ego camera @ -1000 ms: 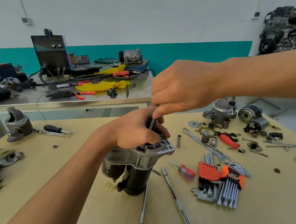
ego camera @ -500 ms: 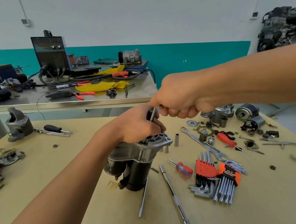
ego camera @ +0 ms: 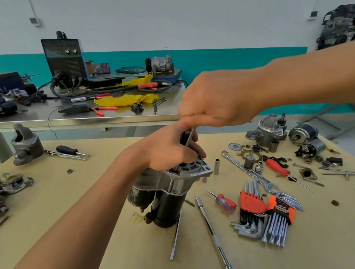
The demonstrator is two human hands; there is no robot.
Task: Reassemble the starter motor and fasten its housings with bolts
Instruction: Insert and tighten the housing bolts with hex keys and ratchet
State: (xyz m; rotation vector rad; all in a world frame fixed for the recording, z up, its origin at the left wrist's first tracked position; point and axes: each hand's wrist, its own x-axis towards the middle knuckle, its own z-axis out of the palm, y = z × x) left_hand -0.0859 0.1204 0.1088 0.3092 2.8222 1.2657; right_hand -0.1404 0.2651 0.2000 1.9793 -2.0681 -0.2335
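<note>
Black-bodied starter motor w/ silver cast-alu nose housing [ego camera: 173, 180] stands on end near centre of beige wooden worktable [ego camera: 71, 227], black end down, silver end up, leaning slightly. L hand [ego camera: 167, 151] sits on top of the silver housing, fingers curled round its upper part, gripping it. R hand [ego camera: 215, 100] is above and just right of L hand, fingers closed, pinching top of a thin silver metal shaft [ego camera: 189, 137]; the shaft slants down between L-hand fingers into the housing top, tip hidden, can't tell if it's a bolt or a tool. Just beside motor base lies a plain long steel rod [ego camera: 176, 233], next to it a chrome ratchet w/ long extension [ego camera: 215, 237]. To the right are 2 orange-holder hex key sets [ego camera: 252, 205], near a small red clear-handled screwdriver [ego camera: 225, 202].
</note>
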